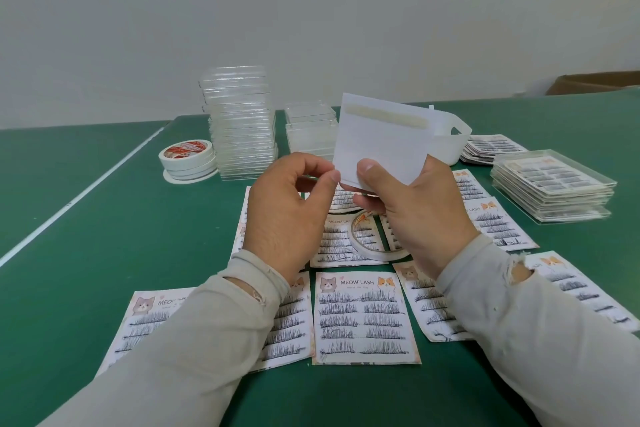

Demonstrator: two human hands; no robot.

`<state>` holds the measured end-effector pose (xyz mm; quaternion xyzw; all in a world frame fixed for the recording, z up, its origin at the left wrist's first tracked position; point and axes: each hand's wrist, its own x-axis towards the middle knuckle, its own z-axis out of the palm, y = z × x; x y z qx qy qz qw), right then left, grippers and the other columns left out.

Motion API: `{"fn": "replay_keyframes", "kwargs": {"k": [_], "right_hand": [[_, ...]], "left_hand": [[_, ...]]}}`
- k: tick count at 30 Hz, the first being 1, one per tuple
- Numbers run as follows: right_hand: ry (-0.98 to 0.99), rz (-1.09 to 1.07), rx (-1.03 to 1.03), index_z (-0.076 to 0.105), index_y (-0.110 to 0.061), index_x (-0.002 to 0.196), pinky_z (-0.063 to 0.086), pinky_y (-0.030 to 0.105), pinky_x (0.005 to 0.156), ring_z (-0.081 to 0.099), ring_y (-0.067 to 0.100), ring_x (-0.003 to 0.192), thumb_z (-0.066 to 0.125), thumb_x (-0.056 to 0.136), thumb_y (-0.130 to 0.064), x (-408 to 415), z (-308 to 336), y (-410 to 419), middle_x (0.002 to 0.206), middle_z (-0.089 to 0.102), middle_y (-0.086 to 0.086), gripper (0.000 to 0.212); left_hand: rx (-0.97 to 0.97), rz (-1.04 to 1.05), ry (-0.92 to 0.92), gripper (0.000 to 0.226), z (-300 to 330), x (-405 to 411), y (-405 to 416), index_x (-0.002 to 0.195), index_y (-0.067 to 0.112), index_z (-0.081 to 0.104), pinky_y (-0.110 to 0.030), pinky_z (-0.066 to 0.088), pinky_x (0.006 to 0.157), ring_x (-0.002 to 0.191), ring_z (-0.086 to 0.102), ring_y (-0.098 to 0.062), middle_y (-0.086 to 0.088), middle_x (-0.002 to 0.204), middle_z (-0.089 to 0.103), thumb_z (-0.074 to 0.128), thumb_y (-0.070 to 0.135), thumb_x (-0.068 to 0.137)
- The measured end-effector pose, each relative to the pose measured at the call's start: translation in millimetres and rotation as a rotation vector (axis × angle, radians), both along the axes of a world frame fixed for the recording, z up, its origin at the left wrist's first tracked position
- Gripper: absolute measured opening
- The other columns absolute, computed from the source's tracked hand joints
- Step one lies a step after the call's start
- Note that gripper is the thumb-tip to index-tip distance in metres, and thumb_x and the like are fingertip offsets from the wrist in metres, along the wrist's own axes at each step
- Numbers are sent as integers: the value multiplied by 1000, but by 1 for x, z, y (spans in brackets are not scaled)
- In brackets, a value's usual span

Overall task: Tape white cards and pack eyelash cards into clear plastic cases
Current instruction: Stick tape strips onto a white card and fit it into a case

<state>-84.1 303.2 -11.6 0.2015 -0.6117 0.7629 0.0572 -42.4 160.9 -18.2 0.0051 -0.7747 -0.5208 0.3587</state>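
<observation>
The right hand [408, 204] pinches a white card [381, 139] upright by its lower edge; the left hand [291, 208], fingers curled, nips the card's bottom corner beside it.

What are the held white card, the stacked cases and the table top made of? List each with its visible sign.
White card: thin matte paper or card stock, seemingly; it stands flat, with a yellowish tape strip near its top.
Stacked cases: clear rigid plastic, glossy; the wall shows through, edges glint.
Table top: green, matte, with a white line; a mat or painted board, unclear which.
</observation>
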Motion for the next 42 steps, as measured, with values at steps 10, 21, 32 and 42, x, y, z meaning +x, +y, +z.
{"fn": "replay_keyframes", "kwargs": {"k": [10,21,32,42], "right_hand": [[-2,6,66,71,-29,99,60,26,66,74,9,93,60,101,-25,-3,-3,1,98,77,-14,12],[-76,50,373,77,-7,93,61,58,76,74,38,83,65,94,-31,-9,4,12,90,78,13,27],[303,-434,564,66,-31,77,48,27,68,57,3,69,63,87,-46,-13,6,19,73,64,-14,19],[260,-226,719,73,-23,70,43,21,56,52,1,54,74,85,-25,-4,7,11,60,63,-16,15]], "left_hand": [[-290,25,-95,20,-1,-1,-2,87,28,54,-7,39,81,93,54,2,6,104,59,58,14,100],[291,-438,-306,21,7,2,-1,84,13,62,-36,37,74,80,41,-24,-12,83,51,53,8,103],[106,-127,-186,12,4,-3,-7,88,16,66,-28,50,69,68,52,-12,2,77,60,60,16,99],[43,-100,-108,17,-2,-6,-2,86,27,66,-17,49,70,72,56,-5,12,83,66,63,15,97]]}}
